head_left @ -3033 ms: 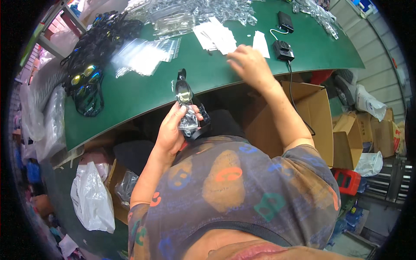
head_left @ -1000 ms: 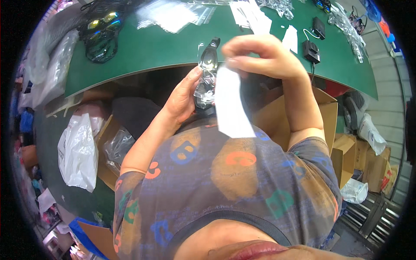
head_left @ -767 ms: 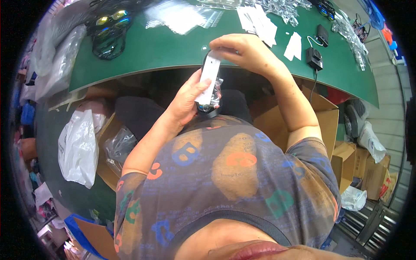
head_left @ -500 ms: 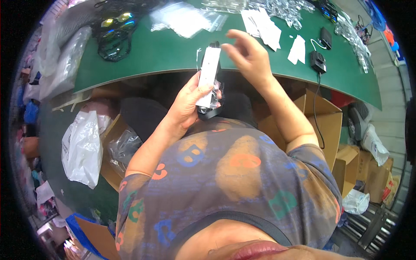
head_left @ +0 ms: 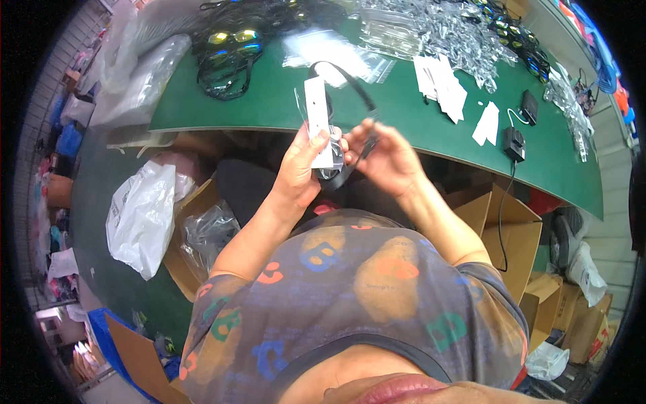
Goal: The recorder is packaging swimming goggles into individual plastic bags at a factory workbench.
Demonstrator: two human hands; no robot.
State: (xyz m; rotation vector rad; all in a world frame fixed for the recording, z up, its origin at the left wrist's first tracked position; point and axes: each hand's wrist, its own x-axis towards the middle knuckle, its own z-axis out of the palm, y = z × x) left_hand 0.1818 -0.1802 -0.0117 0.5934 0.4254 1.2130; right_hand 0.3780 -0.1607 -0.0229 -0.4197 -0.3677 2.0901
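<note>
My left hand point(head_left: 301, 161) holds a white card point(head_left: 317, 118) upright against a clear plastic bag, with a pair of black goggles point(head_left: 332, 172) behind it. The goggles' black strap point(head_left: 350, 81) loops up over the green table point(head_left: 404, 114). My right hand point(head_left: 387, 151) pinches the strap and goggles beside the card, fingers closed on them. Both hands are raised in front of my chest at the near table edge.
A heap of dark goggles with mirrored lenses point(head_left: 232, 47) lies at the table's left. Clear bags point(head_left: 437, 34) and white cards point(head_left: 441, 81) cover the back. Black chargers point(head_left: 515, 141) lie right. Cardboard boxes point(head_left: 505, 229) and plastic sacks point(head_left: 141, 215) sit below.
My right hand fetched a white card from the table and brought it to the goggles. The left hand now holds the card, and the right hand has dropped to the strap.
</note>
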